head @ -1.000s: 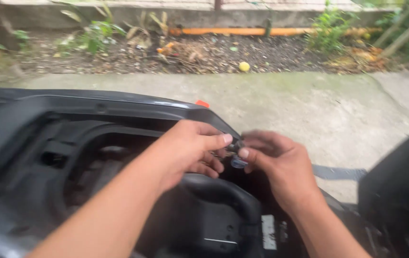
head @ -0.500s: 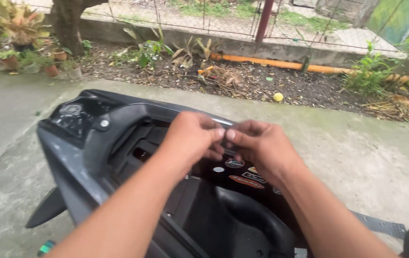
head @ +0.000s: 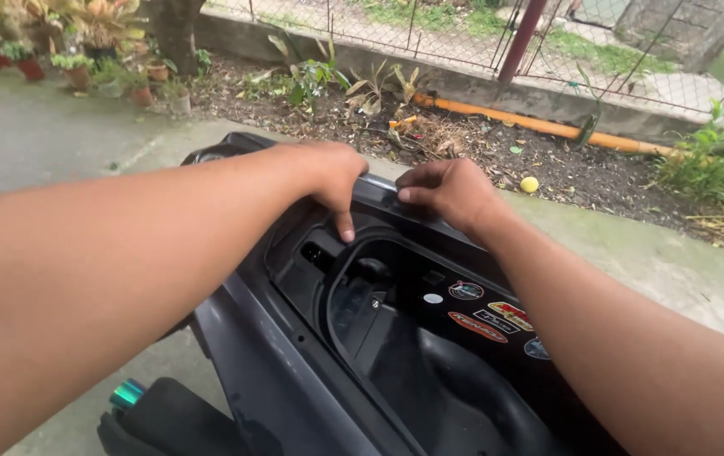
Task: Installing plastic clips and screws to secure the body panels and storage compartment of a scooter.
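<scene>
Two hands now rest on the scooter's upper panel edge (head: 379, 196), where half a second ago they pinched together at its middle. Left hand (head: 328, 173) curls over the rim, one finger pointing down; right hand (head: 451, 190) presses flat, fingers together. Stickers (head: 484, 317) line the compartment. Concrete (head: 32, 143), soil bed (head: 480, 148) and fence (head: 463, 34) surround.

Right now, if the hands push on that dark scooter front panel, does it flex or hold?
The dark panel looks like thin moulded plastic, so its top edge under the left hand and right hand probably flexes a little. It seems fixed to the scooter body, so it likely won't shift. Its smooth surface may be slippery.
</scene>
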